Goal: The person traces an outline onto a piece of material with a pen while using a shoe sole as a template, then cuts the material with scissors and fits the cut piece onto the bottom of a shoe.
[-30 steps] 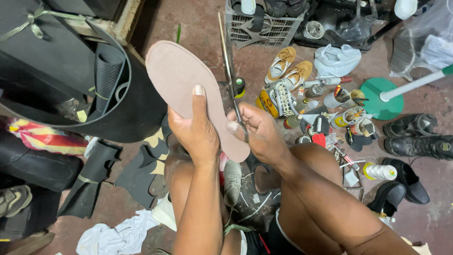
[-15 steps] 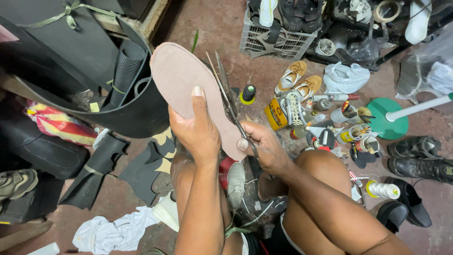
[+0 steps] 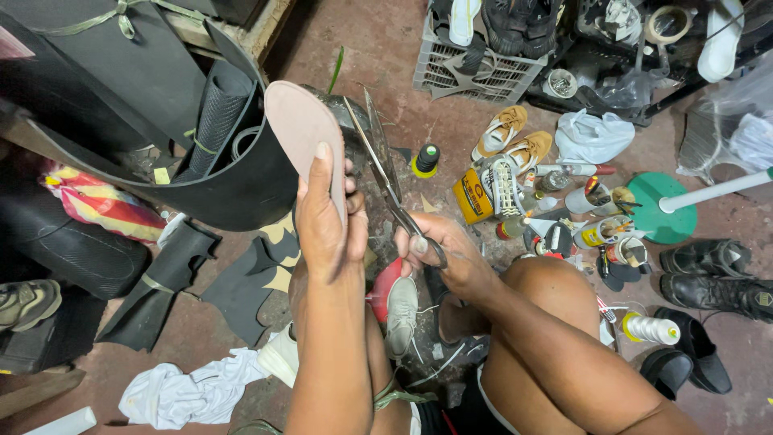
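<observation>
Pink insole (image 3: 299,133) held upright, pinched in left hand (image 3: 324,221); right hand (image 3: 439,250) grips open scissors (image 3: 385,173) at its edge. Risk: blades near left fingertips, wobbly insole = crooked cut.

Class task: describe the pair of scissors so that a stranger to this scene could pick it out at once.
Start at the big roll of black rubber sheet upper left. Right of it, the left hand holds up a pink insole. The scissors, long grey blades open, are in the right hand.

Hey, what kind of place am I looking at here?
Probably a shoe-repair workshop: the left hand holds a pink shoe insole, the right hand works long metal scissors, with rolled black rubber sheets nearby.
</observation>
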